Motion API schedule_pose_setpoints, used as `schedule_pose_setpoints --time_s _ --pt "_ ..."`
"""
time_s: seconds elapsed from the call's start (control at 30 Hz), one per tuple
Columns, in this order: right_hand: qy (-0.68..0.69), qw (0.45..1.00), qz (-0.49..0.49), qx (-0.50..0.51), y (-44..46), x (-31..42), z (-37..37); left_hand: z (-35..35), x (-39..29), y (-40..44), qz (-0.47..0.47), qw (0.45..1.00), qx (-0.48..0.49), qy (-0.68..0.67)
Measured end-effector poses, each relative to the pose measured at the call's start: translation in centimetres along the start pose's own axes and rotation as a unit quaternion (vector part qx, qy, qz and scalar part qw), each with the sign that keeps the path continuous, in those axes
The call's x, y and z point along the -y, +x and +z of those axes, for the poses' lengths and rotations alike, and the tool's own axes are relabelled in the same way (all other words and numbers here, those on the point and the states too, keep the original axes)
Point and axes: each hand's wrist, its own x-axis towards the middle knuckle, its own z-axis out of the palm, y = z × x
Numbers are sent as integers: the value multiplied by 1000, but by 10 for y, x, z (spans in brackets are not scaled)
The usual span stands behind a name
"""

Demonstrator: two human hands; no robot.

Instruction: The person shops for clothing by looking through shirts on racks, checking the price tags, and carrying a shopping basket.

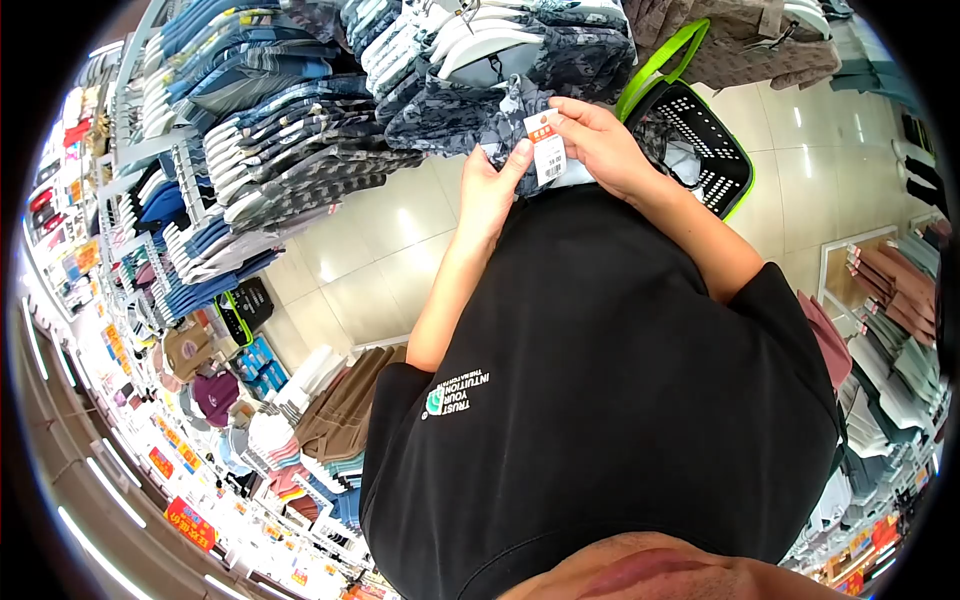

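Just beyond my black shirt, my left hand (488, 190) is closed on a blue-grey camouflage garment (503, 132), with the thumb along the lower left of a price tag (549, 160). My right hand (608, 148) pinches the tag's upper edge between thumb and fingers, so its white printed face turns up toward me. Part of the garment is bunched up behind the tag and hidden by my fingers. Above it, similar camouflage clothes (580, 65) hang on white hangers (485, 45).
A black shopping basket (715, 145) with a green handle (690, 48) stands right of my hands, with items inside. Hanging shirts (300, 150) crowd the left. Another basket (245, 308) sits on the tiled floor (385, 240) farther off. More clothes racks (890, 290) stand at right.
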Motion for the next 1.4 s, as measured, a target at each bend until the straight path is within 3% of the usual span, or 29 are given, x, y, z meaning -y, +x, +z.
schedule_pose_setpoints --time_s 1.4 --pt "-71 997 4 23 -8 -3 -6 2 18 -10 -21 1000 -17 -17"
